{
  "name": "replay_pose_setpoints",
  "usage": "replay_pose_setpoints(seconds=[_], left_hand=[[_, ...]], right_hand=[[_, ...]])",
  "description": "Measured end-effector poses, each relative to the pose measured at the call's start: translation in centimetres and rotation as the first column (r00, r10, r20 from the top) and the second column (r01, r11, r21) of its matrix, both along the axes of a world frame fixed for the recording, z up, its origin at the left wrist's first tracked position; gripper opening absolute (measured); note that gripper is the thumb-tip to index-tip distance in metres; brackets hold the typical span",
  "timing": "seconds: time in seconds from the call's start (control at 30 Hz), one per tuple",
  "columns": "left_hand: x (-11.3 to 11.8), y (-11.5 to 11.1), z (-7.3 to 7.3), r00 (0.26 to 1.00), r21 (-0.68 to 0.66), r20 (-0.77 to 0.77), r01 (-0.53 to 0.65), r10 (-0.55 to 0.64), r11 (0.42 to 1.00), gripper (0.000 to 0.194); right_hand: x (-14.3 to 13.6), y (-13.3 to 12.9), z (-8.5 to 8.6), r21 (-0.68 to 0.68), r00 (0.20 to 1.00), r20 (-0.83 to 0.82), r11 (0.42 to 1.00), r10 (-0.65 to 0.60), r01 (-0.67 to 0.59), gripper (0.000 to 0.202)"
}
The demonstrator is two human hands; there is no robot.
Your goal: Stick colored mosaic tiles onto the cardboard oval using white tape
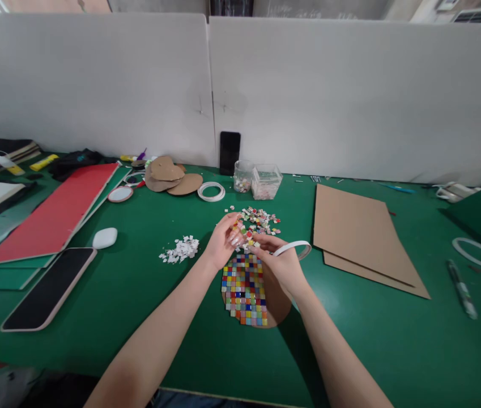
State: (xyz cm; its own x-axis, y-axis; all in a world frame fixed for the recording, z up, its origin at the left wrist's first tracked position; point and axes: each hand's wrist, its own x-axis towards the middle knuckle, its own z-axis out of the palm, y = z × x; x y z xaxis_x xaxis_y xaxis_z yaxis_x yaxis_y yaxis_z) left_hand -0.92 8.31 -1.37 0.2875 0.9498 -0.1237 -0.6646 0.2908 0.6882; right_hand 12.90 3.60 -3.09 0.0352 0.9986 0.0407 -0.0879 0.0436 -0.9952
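My left hand (222,241) is curled above the top of a mosaic, closed on small coloured mosaic tiles (237,225) at its fingertips. My right hand (281,265) is closed too, holding a narrow roll of white double-sided tape (303,245), with its fingertips near the left hand's. Whether the right fingertips also pinch a tile is too small to tell. Below both hands lies a round cardboard disc (277,309), its left and middle part covered by rows of glossy square tiles (244,292). Loose tiles (261,218) are heaped just beyond the hands.
White paper scraps (181,249) lie left of the mosaic. Behind stand a clear tub (266,182), a cup (243,177) and an upright phone (229,153). Cardboard sheets (354,238) lie right; another phone (51,289) and a red folder (59,215) lie left.
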Motion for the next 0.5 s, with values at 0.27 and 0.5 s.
replay_pose_setpoints(seconds=[0.27,0.5], left_hand=[[0.1,0.3,-0.9,0.955,0.069,-0.281,-0.079,0.096,0.994,0.021],[0.3,0.3,-1.8,0.853,0.175,-0.481,-0.133,0.203,0.975,0.016]], right_hand=[[-0.1,0.0,0.3,-0.027,0.995,-0.095,0.999,0.043,-0.046,0.019],[0.3,0.1,0.0,-0.097,0.994,-0.107,0.995,-0.034,0.024,0.022]])
